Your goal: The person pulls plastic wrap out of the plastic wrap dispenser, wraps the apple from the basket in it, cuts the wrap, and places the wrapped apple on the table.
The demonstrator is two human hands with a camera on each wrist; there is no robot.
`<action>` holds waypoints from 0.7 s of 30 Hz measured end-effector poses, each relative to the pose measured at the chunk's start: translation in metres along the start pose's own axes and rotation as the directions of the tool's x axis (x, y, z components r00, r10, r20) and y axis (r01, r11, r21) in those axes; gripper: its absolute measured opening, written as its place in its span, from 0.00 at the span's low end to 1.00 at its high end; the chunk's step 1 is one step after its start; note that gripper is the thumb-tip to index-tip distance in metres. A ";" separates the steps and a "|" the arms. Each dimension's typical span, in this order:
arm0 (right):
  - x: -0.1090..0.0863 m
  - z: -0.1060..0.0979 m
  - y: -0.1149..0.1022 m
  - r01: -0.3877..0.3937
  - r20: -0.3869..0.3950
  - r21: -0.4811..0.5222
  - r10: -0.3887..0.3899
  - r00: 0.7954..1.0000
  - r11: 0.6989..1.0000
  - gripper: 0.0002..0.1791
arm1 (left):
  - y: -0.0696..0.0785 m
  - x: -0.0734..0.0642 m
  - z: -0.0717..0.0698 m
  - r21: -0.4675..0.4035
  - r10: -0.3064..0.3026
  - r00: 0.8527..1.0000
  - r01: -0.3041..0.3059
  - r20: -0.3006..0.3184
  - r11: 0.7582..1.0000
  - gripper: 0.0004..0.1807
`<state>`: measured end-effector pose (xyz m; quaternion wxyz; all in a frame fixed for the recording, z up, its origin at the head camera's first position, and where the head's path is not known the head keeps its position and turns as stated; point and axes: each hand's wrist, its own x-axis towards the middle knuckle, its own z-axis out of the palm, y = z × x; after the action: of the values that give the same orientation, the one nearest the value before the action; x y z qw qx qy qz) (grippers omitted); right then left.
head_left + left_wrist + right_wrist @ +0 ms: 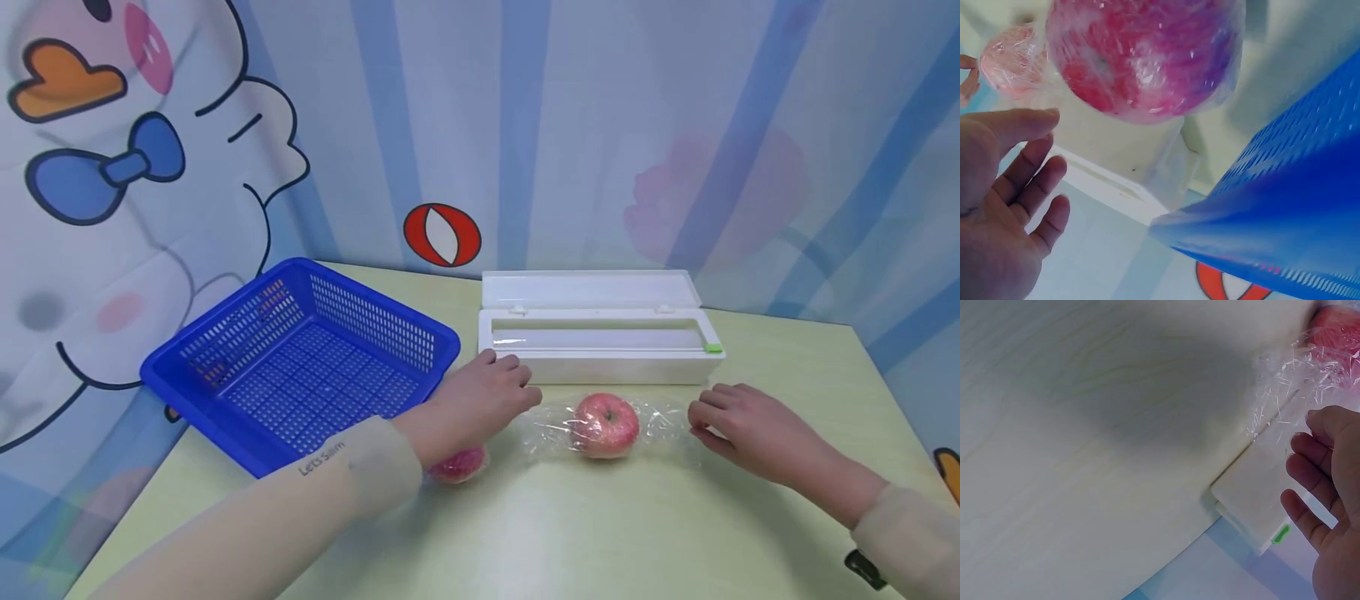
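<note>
A red apple (604, 427) sits in the middle of the table on crumpled clear plastic wrap (663, 421), which spreads out to both sides. My left hand (480, 398) is at the wrap's left end, its fingers loosely bent. In the left wrist view, thumb and fingertips stand slightly apart. At the wrap's right end is my right hand (757, 433), fingers relaxed, with the wrap's edge close by the thumb in the right wrist view. A second apple (1147, 59), covered in wrap, lies beneath my left wrist, partly hidden in the head view.
A blue plastic basket (300, 279) stands at the left, with nothing in it. Behind the apple is a white wrap dispenser (600, 369), its lid raised and a green piece at its right end. A cartoon-print curtain (570, 125) hangs behind the table (570, 542).
</note>
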<state>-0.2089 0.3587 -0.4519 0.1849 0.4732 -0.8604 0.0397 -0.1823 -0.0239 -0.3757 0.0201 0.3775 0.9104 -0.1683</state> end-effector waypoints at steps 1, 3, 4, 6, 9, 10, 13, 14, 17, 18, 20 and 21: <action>-0.001 0.000 -0.001 0.000 0.007 -0.006 0.000 1.000 1.000 0.24 | 0.002 0.000 -0.001 0.028 0.013 1.000 -0.013 0.004 1.000 0.24; -0.002 0.001 -0.001 0.000 0.018 -0.016 0.000 1.000 1.000 0.23 | 0.005 -0.001 -0.002 0.065 0.029 0.999 -0.030 0.018 0.997 0.25; -0.002 0.000 -0.001 -0.005 0.028 -0.019 0.006 1.000 1.000 0.23 | 0.007 -0.001 -0.002 0.070 0.031 0.999 -0.033 0.029 0.997 0.24; -0.002 -0.003 0.000 -0.014 0.041 -0.022 0.015 0.999 1.000 0.22 | 0.009 0.000 -0.005 0.071 0.034 0.997 -0.039 0.064 0.997 0.25; 0.002 -0.009 0.000 -0.042 0.024 -0.004 0.042 0.999 0.999 0.11 | 0.011 0.000 -0.010 -0.019 0.029 0.995 -0.027 0.092 0.999 0.21; 0.005 -0.012 -0.001 -0.059 0.014 0.006 0.058 0.998 0.998 0.16 | 0.011 0.001 -0.013 -0.071 0.023 0.996 -0.016 0.092 0.997 0.21; 0.015 -0.016 -0.009 -0.118 -0.004 0.063 0.119 0.993 0.991 0.26 | 0.015 0.007 -0.021 -0.224 -0.012 0.998 0.025 0.060 0.974 0.18; 0.020 -0.017 -0.014 -0.154 0.014 0.091 0.153 0.988 0.984 0.23 | 0.018 0.011 -0.022 -0.262 -0.030 0.998 0.042 0.048 0.964 0.19; 0.030 -0.014 -0.030 -0.253 0.104 0.173 0.238 0.966 0.952 0.28 | 0.030 0.027 -0.022 -0.311 -0.092 0.995 0.100 0.041 0.945 0.26; 0.033 -0.012 -0.035 -0.286 0.139 0.201 0.262 0.955 0.937 0.33 | 0.035 0.033 -0.020 -0.307 -0.110 0.993 0.120 0.049 0.944 0.29; 0.037 -0.007 -0.045 -0.335 0.197 0.236 0.293 0.936 0.912 0.37 | 0.046 0.043 -0.014 -0.283 -0.138 0.989 0.148 0.056 0.948 0.34; 0.039 -0.003 -0.049 -0.347 0.219 0.247 0.297 0.930 0.905 0.38 | 0.051 0.048 -0.011 -0.275 -0.151 0.987 0.161 0.060 0.948 0.37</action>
<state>-0.1859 0.3017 -0.4401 0.0300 0.3472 -0.9253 0.1495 -0.1806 0.0460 -0.3882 0.0769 0.2945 0.9514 -0.0468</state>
